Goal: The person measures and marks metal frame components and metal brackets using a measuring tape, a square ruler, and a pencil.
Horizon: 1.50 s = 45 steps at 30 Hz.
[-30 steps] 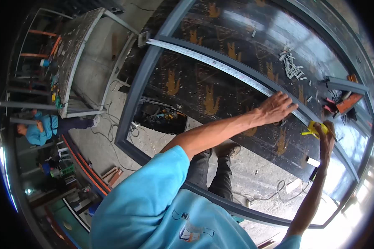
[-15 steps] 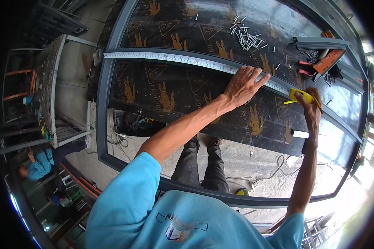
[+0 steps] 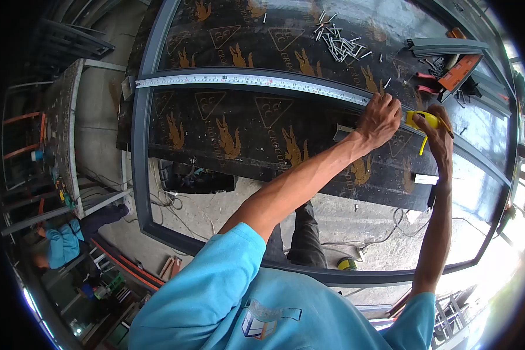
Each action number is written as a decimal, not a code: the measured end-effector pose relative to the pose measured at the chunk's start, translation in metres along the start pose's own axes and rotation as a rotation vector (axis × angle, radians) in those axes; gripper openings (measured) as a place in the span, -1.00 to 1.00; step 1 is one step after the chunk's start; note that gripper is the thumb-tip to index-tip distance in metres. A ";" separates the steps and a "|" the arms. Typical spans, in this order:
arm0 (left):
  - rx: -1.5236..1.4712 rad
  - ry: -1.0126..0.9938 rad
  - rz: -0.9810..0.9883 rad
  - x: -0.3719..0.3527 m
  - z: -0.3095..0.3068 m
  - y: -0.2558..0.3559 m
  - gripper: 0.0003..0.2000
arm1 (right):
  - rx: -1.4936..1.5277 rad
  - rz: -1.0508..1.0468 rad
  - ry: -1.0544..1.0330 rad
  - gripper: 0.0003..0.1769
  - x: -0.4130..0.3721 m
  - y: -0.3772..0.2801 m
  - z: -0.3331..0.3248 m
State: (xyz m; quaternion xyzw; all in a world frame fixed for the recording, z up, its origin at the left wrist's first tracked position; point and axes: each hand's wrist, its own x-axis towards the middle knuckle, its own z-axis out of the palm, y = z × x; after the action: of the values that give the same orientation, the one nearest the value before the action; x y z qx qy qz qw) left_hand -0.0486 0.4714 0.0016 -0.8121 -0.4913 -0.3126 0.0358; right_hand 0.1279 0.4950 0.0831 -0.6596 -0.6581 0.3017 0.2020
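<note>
A white tape measure blade (image 3: 256, 81) lies stretched along a grey metal frame bar (image 3: 227, 72), hooked at the bar's left end. My left hand (image 3: 380, 118) presses down on the blade near its right end, fingers curled over it. Just to the right, my right hand (image 3: 439, 137) grips the yellow tape measure case (image 3: 421, 119). A black plywood board (image 3: 251, 131) with orange crocodile prints lies under the frame.
A pile of screws (image 3: 339, 45) lies at the top of the board. Orange-handled tools and a grey profile piece (image 3: 446, 45) sit at the upper right. Another person in blue (image 3: 64, 242) crouches at lower left beside a workbench (image 3: 61, 128). Cables trail on the concrete floor.
My left hand slid right along the tape and its fingers curled closed beside the case. The yellow case shifted slightly with my right hand.
</note>
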 end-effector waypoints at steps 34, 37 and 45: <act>-0.452 -0.412 -0.355 -0.351 -0.227 0.209 -0.55 | 0.169 0.150 -0.329 -0.67 -0.421 -0.013 0.036; -0.439 -0.394 -0.340 -0.362 -0.221 0.224 -0.56 | 0.084 0.141 -0.299 -0.67 -0.437 -0.005 0.032; -0.407 -0.364 -0.298 -0.363 -0.208 0.252 -0.51 | 0.066 0.080 -0.313 -0.63 -0.447 0.019 0.018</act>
State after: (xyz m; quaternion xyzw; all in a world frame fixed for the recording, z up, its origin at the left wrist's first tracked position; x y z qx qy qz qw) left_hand -0.0567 -0.0164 0.0342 -0.7644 -0.5306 -0.2559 -0.2620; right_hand 0.1516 0.0490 0.1162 -0.6230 -0.6447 0.4301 0.1063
